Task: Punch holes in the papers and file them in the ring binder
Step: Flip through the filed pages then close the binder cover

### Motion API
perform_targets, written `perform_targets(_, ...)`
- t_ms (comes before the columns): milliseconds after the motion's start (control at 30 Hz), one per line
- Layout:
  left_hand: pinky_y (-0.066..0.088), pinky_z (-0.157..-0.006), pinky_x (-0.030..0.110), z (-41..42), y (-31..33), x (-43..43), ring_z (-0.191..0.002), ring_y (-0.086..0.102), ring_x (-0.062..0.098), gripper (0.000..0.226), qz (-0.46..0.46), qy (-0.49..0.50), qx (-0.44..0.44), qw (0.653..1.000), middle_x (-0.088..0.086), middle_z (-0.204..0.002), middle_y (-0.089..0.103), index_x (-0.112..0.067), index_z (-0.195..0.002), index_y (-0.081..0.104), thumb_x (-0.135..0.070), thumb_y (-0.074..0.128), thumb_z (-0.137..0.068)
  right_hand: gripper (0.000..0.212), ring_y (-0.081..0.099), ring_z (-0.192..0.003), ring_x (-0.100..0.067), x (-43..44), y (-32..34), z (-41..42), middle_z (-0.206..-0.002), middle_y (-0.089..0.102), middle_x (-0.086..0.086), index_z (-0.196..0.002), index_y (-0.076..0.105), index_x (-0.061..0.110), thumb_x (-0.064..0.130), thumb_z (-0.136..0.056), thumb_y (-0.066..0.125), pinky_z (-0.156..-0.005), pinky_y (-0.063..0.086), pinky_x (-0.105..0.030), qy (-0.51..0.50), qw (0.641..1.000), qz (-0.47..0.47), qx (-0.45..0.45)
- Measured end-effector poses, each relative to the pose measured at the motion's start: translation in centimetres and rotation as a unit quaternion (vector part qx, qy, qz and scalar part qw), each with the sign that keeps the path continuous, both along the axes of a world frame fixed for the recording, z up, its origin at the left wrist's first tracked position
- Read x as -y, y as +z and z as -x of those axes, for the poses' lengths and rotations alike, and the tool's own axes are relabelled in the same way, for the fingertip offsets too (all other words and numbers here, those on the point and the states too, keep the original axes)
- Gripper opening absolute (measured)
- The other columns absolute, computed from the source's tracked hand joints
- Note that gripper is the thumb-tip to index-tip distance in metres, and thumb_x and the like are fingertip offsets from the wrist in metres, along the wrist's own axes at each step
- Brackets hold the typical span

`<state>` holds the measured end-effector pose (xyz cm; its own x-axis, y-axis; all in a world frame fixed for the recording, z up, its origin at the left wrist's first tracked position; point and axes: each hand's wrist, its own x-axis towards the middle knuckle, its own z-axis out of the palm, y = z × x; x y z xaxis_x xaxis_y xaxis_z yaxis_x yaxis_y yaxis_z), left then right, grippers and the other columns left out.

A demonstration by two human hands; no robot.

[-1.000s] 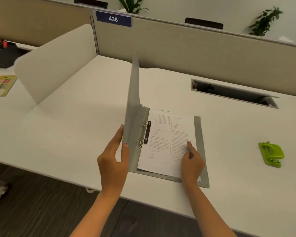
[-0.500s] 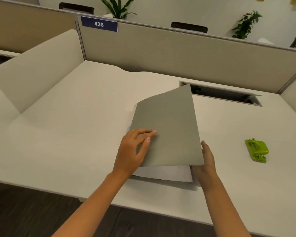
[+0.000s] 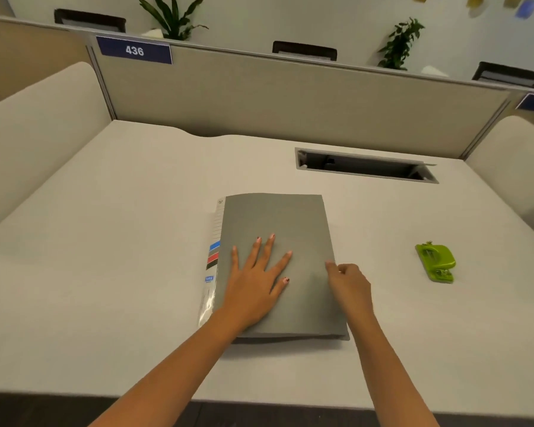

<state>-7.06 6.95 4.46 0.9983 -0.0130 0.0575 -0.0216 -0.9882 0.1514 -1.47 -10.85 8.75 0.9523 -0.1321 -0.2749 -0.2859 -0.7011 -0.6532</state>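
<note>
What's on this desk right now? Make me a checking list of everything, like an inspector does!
Surface: white desk, smooth and level.
Job's things: grey ring binder lies closed and flat; no loose papers show. Green hole punch sits to its right, apart from it.
Clutter: nothing seen.
Hands: left hand presses flat on the cover, fingers spread. Right hand is curled at the binder's right edge; whether it touches is unclear.
Cables: nothing seen; a dark cable slot opens in the desk behind the binder.
Surroundings: beige partition with a 436 sign; plants beyond.
</note>
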Motion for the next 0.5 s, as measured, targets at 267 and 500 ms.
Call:
perform_targets(267,0.02,-0.107,0.054,-0.2,-2.9,0.6,-0.136,0.043,0.023,0.059,-0.004,-0.002,0.057,0.998,0.006,-0.151,0.04,-0.012,-0.143,0.043,-0.042,0.03,-0.094,0.06,0.007,-0.147,-0.028,-3.3,-4.7,1.6,-0.158,0.018,-0.014,-0.147,0.027,0.004,0.033,-0.097,0.043,-0.121,0.009,-0.038,0.083,0.978,0.127,0.143)
perform_targets(500,0.02,-0.11,0.051,-0.4,-4.6,0.3,-0.137,0.042,0.022,0.059,-0.011,-0.007,0.06,0.998,0.008,-0.149,0.043,-0.007,-0.143,0.042,-0.04,0.031,-0.094,0.078,0.002,-0.149,-0.018,-4.1,-8.5,2.5,-0.161,0.009,-0.005,-0.153,0.012,0.011,0.055,-0.088,0.004,-0.119,-0.006,-0.028,0.138,0.958,0.173,0.185)
